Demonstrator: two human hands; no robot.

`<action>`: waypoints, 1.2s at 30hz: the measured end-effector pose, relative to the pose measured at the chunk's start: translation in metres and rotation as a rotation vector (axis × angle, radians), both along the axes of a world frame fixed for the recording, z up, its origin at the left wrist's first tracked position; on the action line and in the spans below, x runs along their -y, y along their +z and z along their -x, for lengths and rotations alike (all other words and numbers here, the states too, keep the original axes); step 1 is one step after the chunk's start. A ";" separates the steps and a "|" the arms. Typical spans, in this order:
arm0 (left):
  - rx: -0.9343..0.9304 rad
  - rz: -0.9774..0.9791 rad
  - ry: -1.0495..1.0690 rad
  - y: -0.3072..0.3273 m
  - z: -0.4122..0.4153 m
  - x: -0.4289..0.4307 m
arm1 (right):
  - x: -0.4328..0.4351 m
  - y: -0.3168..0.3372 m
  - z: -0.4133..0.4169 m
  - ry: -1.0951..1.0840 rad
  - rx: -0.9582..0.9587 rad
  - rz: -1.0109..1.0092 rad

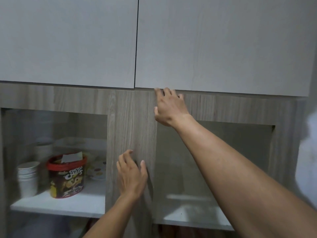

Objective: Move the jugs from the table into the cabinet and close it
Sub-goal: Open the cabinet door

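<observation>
Cabinet: upper grey cabinet (223, 45) fills the top of the view, with two flat doors meeting at a thin dark seam; both doors look flush and closed.
Jugs: none can be made out; whether any stand behind the grey doors cannot be told.
Right hand: right hand (169, 107) is raised to the bottom edge of the right-hand grey door, just right of the seam.
Right fingers: fingers (167, 91) are spread and loose, their tips touching or just under the door's lower edge; nothing is gripped.
Left hand: left hand (132, 176) lies lower, flat against the wood-grain panel (130, 121) that runs down between the two glass-fronted compartments.
Left fingers: open and splayed, palm toward the panel, holding nothing; a dark shadow sits just right of them.
Left of the left fingers: a compartment with a white shelf (68, 203) carrying a red-lidded Choco Chips tub (67, 176), a stack of white paper cups (28, 177) beside it, and blurred dishes (97, 169) behind.
Below the right fingers: the right compartment (223, 169), behind the forearm, hazy with reflections; its contents cannot be told.
Far right edge: a blurred white shape (308, 160), unidentifiable.
</observation>
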State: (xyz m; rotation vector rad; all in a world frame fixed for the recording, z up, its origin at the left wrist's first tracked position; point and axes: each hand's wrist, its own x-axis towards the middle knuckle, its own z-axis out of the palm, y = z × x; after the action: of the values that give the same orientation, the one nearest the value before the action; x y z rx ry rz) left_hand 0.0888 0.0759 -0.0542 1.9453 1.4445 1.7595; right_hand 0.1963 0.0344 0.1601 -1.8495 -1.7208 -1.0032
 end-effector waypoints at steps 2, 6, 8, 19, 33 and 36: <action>0.058 0.043 -0.043 0.003 0.005 0.008 | 0.008 0.000 0.003 0.000 0.002 0.001; 0.083 0.168 -0.109 0.005 0.023 0.026 | 0.034 0.000 0.014 -0.008 -0.008 0.026; 0.025 0.191 -0.119 0.003 0.034 0.037 | 0.051 -0.001 0.021 -0.009 -0.018 0.034; -0.102 -0.052 -0.303 -0.001 0.098 0.172 | 0.204 0.004 0.074 -0.058 -0.123 0.127; -0.265 -0.198 -0.584 0.009 0.092 0.349 | 0.407 0.011 0.111 -0.202 -0.140 0.103; -0.300 -0.263 -0.684 0.012 0.080 0.381 | 0.443 0.005 0.096 -0.238 -0.152 0.051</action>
State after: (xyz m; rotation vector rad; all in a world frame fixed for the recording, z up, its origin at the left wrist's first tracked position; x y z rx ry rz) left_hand 0.0090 -0.3047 -0.0419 2.5072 0.4811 1.4208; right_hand 0.0999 -0.4085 0.1656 -2.1423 -1.4770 -0.8858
